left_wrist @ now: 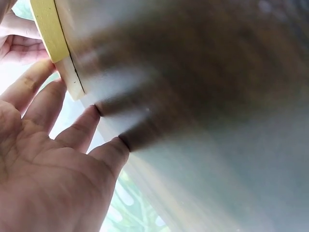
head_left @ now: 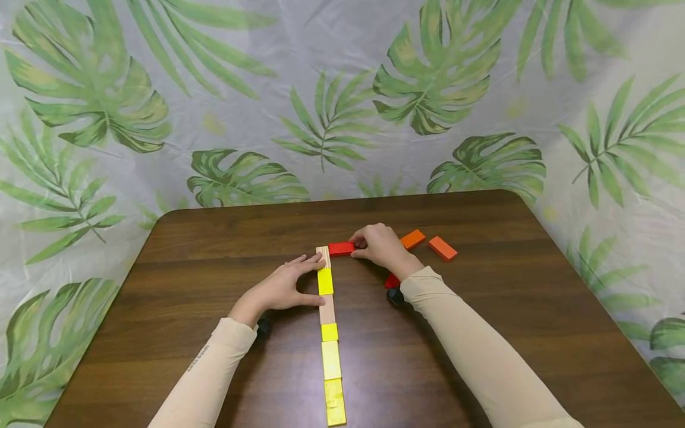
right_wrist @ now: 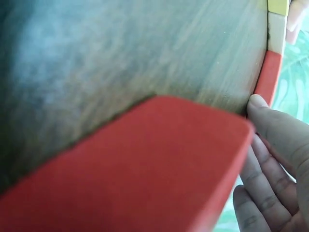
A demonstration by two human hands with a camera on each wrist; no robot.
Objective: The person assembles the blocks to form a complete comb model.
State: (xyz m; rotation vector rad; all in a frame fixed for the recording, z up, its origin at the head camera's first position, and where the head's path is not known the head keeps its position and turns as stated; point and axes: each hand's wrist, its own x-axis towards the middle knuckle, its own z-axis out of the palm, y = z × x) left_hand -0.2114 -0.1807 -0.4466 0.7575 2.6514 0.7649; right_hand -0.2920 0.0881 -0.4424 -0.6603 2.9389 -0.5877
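A straight row of yellow and bare-wood blocks runs away from me down the middle of the table. At its far end a red block [head_left: 340, 248] lies crosswise, its left end against the last wooden block [head_left: 323, 250]. My right hand [head_left: 384, 246] pinches the red block's right end between thumb and fingers. My left hand [head_left: 283, 286] spreads along the row's left side, fingertips on the far wooden block and thumb at another wooden block [head_left: 327, 312]. Between them sits a yellow block [head_left: 325, 281]. In the left wrist view the left fingers [left_wrist: 79, 128] look extended.
Another red block [head_left: 392, 281] lies under my right wrist, large in the right wrist view. Two orange blocks, one nearer [head_left: 412, 239] and one farther right [head_left: 442, 248], rest beyond my right hand. The brown table [head_left: 225, 238] ends at a leaf-print curtain [head_left: 332, 119].
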